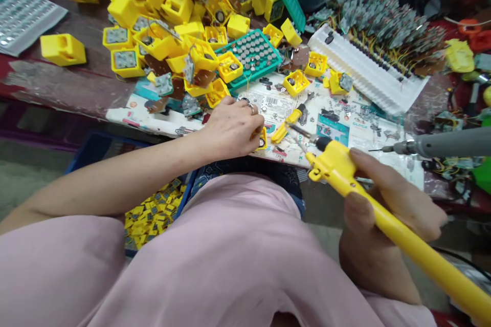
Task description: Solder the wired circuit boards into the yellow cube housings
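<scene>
My left hand [236, 127] rests at the front edge of the printed sheet, fingers curled down over a small yellow housing [263, 138] with a round metal part in it. My right hand [378, 194] is closed around a yellow soldering iron [337, 163], its tip pointing left toward my left hand, above the sheet. Between the hands lies a yellow-handled tool [286, 125] on the printed sheet [356, 137]. Just beyond my left hand sits a green tray [251, 56] of round metal cells. Open yellow housings [296, 83] stand to its right.
Yellow housings [176, 4] are heaped at the back left. A white ribbed tray [368, 71] with wired boards [383, 15] is at the back right. A grey screwdriver-like tool [452, 143] juts in from the right. Below the table is a blue bin [92, 153] of yellow parts.
</scene>
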`<state>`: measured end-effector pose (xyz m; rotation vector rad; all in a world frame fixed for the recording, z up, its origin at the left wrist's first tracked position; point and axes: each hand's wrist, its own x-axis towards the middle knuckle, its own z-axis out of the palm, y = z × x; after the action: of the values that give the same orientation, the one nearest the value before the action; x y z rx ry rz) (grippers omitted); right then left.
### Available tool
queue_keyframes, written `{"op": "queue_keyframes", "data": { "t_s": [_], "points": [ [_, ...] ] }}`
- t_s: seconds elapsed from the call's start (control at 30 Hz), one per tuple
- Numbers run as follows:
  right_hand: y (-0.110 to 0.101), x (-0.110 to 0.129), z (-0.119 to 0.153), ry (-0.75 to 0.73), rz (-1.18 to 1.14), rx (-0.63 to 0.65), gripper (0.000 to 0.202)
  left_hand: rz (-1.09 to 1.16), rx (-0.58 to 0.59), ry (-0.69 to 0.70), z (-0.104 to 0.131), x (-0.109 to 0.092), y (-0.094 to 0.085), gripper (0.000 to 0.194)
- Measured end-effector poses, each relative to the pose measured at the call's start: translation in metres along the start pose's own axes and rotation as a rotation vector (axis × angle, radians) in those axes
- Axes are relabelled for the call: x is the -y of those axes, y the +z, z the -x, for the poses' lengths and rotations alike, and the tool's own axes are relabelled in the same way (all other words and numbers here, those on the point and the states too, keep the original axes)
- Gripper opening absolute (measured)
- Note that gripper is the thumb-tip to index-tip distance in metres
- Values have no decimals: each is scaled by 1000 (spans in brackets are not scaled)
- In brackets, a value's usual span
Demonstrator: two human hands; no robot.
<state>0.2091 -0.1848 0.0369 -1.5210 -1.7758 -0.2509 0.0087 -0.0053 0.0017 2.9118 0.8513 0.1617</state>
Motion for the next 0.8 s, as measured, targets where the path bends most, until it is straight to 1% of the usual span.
{"op": "queue_keyframes", "data": {
  "t_s": [0.03, 0.1, 0.17, 0.23, 0.3, 0.4, 0.53, 0.8],
  "points": [
    [2, 3, 2, 22, -20, -16, 38, -8, 3, -2, 0, 0, 1, 23],
    [8, 11, 4, 55, -37, -47, 36, -30, -4, -18, 1, -1, 3, 23],
    [13, 20, 2, 58, -19, -20, 31, -49, -36, -38, 2, -2, 6, 22],
    [18, 26, -1, 14, 11, -11, 20, -57, -81, -45, 4, -3, 9, 21],
    [21, 28, -4, -58, 25, -25, 14, -60, -113, -40, 5, -4, 12, 19],
    [25, 27, -9, -141, 24, -20, 16, -65, -139, -35, 6, -6, 13, 17],
    [26, 28, -15, -199, 42, 43, 14, -52, -161, -24, 8, -6, 15, 16],
    [23, 33, -21, -243, 34, 121, 14, -51, -229, -9, 9, -6, 20, 19]
  ]
}}
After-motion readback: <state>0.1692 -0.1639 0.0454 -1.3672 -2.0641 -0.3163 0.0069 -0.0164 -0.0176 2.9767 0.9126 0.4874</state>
